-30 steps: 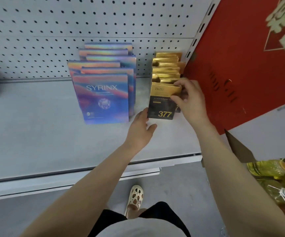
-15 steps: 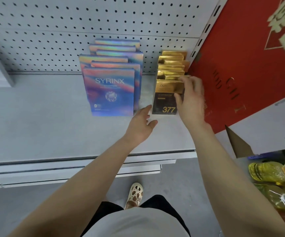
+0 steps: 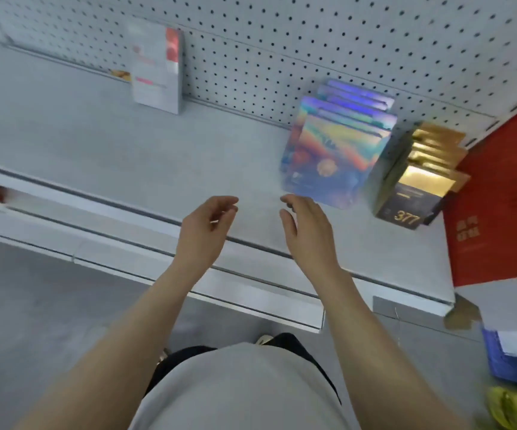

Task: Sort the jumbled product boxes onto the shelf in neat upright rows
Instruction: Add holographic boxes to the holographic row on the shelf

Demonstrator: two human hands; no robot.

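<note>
Iridescent boxes (image 3: 331, 156) and gold-black boxes (image 3: 415, 184) stand upright in rows toward the shelf's (image 3: 127, 144) right end. Both grips, left hand (image 3: 206, 234) and right hand (image 3: 308, 234), hover empty, fingers loosely curled, near the front edge.

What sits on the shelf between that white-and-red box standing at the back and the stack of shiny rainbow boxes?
Nothing: the head view shows only bare grey shelf between the white-and-red box and the iridescent rainbow boxes.
</note>
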